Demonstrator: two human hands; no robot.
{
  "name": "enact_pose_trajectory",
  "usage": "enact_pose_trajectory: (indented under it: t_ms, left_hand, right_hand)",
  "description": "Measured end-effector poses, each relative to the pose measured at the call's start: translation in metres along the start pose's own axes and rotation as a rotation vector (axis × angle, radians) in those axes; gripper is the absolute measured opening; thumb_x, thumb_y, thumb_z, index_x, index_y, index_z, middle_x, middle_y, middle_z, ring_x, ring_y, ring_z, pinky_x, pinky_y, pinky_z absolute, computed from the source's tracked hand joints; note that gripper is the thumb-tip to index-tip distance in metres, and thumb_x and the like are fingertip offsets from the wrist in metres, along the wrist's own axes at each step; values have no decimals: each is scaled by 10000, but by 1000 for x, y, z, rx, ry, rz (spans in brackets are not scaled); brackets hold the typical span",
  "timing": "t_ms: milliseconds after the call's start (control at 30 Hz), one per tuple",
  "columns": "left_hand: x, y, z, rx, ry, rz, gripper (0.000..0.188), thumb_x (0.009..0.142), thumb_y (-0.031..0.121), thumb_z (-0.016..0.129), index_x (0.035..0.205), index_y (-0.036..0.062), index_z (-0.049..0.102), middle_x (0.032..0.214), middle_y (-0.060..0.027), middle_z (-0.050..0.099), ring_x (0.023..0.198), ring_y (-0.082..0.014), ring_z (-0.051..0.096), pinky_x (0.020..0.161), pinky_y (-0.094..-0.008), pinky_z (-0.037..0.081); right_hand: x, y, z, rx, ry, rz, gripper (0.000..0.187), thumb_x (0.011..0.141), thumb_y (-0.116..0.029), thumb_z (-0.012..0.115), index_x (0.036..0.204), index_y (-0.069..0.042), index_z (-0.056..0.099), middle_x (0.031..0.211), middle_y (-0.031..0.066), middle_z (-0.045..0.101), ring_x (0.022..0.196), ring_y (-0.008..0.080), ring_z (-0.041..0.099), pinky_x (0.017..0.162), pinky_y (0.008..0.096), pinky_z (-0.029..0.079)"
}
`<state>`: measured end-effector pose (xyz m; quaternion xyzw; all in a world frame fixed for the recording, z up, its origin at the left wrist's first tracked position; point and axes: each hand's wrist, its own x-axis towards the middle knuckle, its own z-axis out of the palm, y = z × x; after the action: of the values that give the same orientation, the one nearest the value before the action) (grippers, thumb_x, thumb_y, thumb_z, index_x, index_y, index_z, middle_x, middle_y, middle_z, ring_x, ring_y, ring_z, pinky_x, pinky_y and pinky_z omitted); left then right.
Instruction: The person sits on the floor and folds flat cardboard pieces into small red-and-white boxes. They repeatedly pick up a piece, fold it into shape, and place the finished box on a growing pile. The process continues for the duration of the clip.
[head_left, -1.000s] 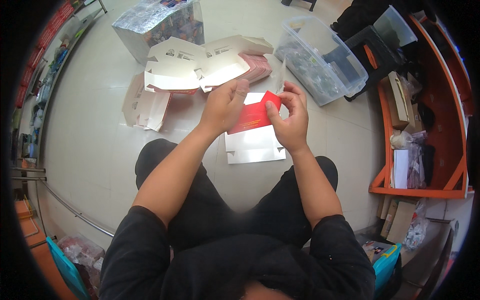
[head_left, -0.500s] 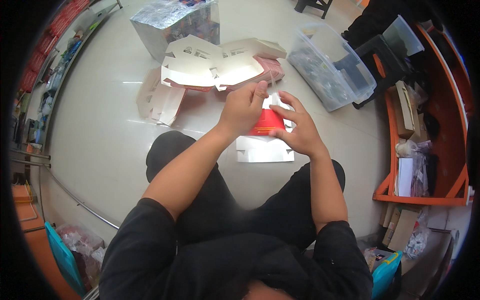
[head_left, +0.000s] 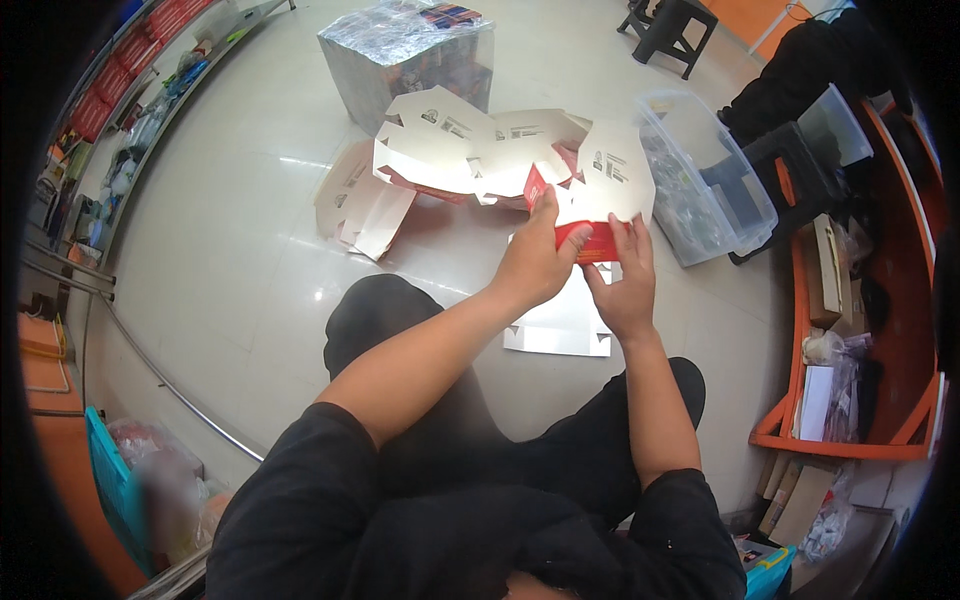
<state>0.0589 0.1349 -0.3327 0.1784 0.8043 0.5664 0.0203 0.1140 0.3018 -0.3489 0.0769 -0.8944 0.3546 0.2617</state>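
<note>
Between my hands is a red-and-white cardboard carton (head_left: 598, 243), partly folded, its red side facing me and a large white panel rising behind. My left hand (head_left: 532, 255) grips its left part, thumb against the red face. On the right side my right hand (head_left: 626, 285) holds it, fingers up along the red face and thumb near the lower edge. Beneath them a flat white cardboard piece (head_left: 562, 325) with notched edges lies on the floor, partly hidden by my hands. Just beyond, more opened white cartons (head_left: 430, 150) with red outsides lie in a heap.
A silvery wrapped box (head_left: 405, 65) stands beyond the cartons. To the right are a clear plastic bin (head_left: 700, 190), a black stool (head_left: 675, 35) and an orange shelf unit (head_left: 880, 430). A loaded shelf (head_left: 150, 130) runs along the left; a metal rail (head_left: 180, 390) curves below it.
My left hand was raised in a fist near a clear strip; now it grips the carton's left side. A large white panel now stands up behind the red face. The whole view has shifted.
</note>
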Motion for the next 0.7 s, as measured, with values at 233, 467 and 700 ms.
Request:
enact_pose_trajectory:
  t_ms: [233,467,700]
  left_hand:
    - [54,-44,-8,155,395,-53,1068,913,511,738,1593,-61,146,1586,-443,182,1417,-537,413,1143,-474,408]
    - [64,-68,9,274,-210,-333,1123,889,444,722,1607,-86,42,1590,-483,65,1451,-562,343,1192,-455,363]
    - [39,-50,9,390,-423,-195,929,935,413,666,1608,-39,211,1650,-350,173,1424,-478,437,1177,-461,386]
  right_hand:
    - [-18,83,61,-61,100,-9,452,849,-17,764,1291,-61,677,1366,191,613,1251,334,601,1039,394,498]
    - [-116,149,189,-561,-1352,783,965,905,-589,675,1544,71,376,1622,292,330,1517,455,282,1149,624,373]
    - [-164,158,208,-460,-1013,1178,1006,948,-459,681,1634,3,109,1663,357,64,1547,503,131,1172,668,309]
